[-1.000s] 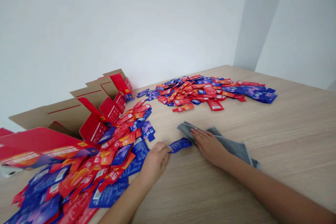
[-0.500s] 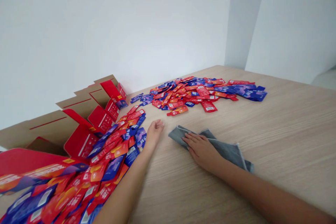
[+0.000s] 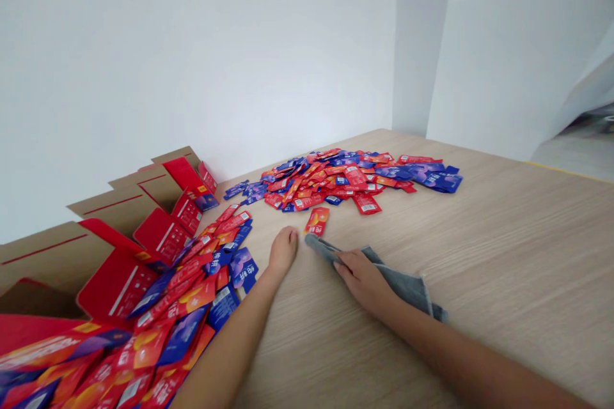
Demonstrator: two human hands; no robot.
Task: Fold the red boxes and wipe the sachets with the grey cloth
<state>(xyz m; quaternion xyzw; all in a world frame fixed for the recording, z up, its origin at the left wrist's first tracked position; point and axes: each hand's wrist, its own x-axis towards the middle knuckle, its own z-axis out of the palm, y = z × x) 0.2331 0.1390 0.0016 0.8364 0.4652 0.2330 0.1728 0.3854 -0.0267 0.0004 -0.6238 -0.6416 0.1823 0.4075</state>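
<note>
Red-orange sachet [image 3: 317, 222] lies just off grey cloth's [image 3: 405, 284] left end, ahead-right of left hand [image 3: 284, 249], the nearer one; long axis points away. Left curled, nothing visible in it; right hand [image 3: 362, 278] grips cloth.

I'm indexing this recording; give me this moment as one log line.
left hand: curled, near red sachet; right hand: on grey cloth; far sachet pile: beyond both hands; open cartons: left
</note>
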